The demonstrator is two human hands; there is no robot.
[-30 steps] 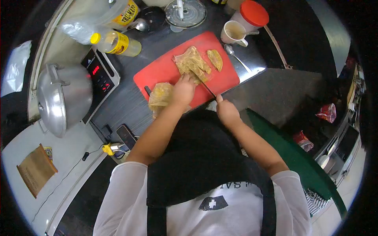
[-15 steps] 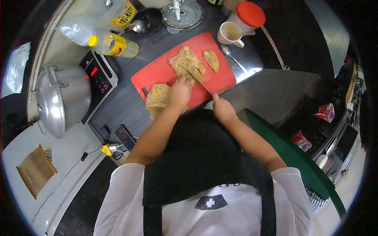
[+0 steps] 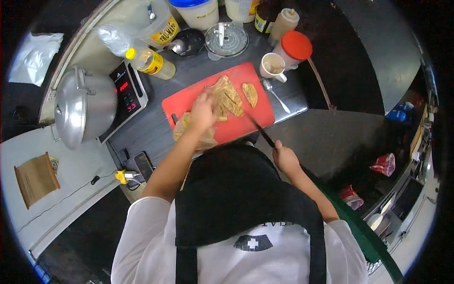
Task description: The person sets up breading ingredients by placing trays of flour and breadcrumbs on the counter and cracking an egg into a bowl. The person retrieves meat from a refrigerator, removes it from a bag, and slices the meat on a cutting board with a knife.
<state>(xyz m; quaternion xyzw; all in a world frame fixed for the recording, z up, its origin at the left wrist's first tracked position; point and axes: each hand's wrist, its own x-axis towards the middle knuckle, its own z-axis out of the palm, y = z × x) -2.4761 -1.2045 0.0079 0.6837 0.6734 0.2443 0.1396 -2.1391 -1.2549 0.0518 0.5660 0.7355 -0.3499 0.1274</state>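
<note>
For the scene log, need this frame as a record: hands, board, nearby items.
left hand: at food, left edge; grip unclear
right hand: holding knife
knife: handle beyond board edge, tip toward food
board: red; bears cut food, separate slice
cooker: display lit red
pot: lidded
right of board: mug, spoon

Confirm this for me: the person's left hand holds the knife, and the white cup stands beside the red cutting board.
Not quite: the head view shows the knife in the right hand, not the left hand. The white cup does stand beside the red cutting board.
</note>
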